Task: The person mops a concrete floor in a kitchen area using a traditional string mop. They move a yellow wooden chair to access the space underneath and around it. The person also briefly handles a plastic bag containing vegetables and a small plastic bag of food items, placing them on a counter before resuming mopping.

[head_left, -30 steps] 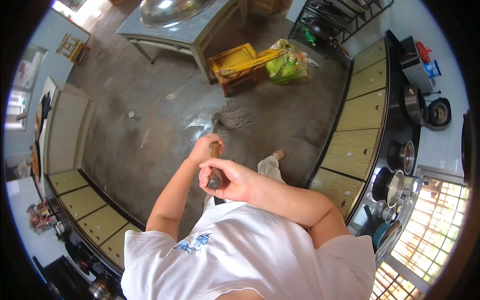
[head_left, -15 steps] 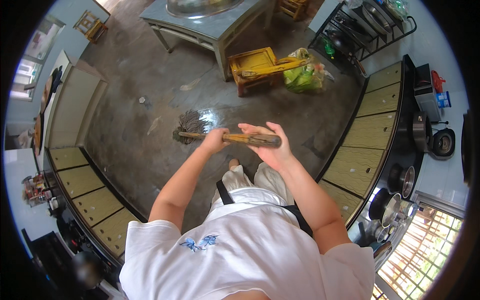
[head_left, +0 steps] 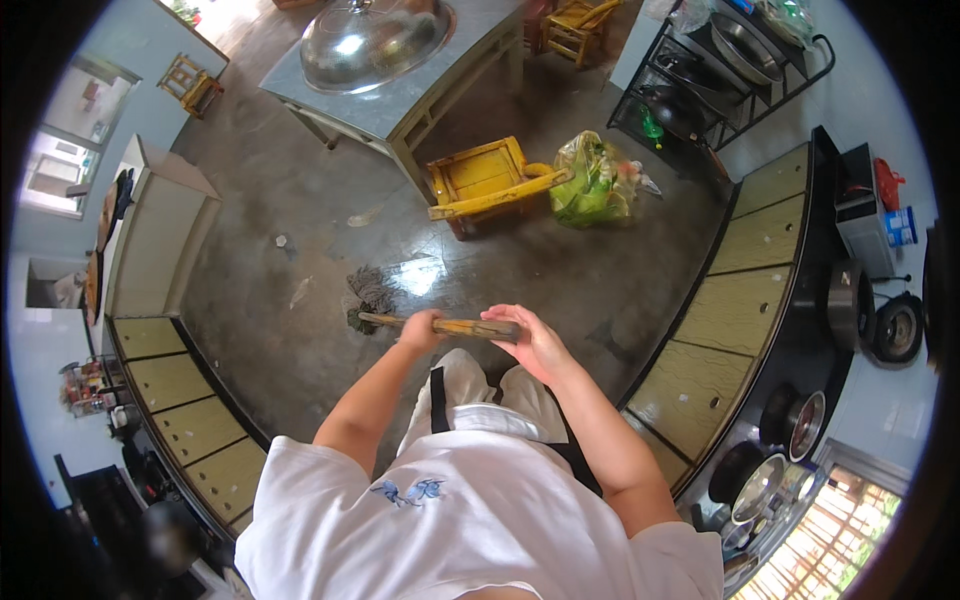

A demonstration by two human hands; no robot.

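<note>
I hold a mop by its wooden handle [head_left: 462, 326], which lies almost level across my front. My left hand [head_left: 420, 328] grips the handle lower down, nearer the head. My right hand [head_left: 530, 338] is closed over the top end of the handle. The grey stringy mop head [head_left: 366, 297] rests on the wet, shiny concrete floor [head_left: 300, 330] to my left front. My legs in light trousers show just below the handle.
A yellow wooden stool [head_left: 485, 185] lies tipped beside a green plastic bag [head_left: 590, 180]. A grey table [head_left: 400, 95] with a domed metal cover stands behind. Cabinets [head_left: 730, 320] with pots run along the right, low cabinets [head_left: 170, 380] along the left, a wire rack [head_left: 730, 70] far right.
The mop has swung from pointing ahead of me to lying crosswise, with its head now at my left front. My view has turned, and both hands have kept their hold.
</note>
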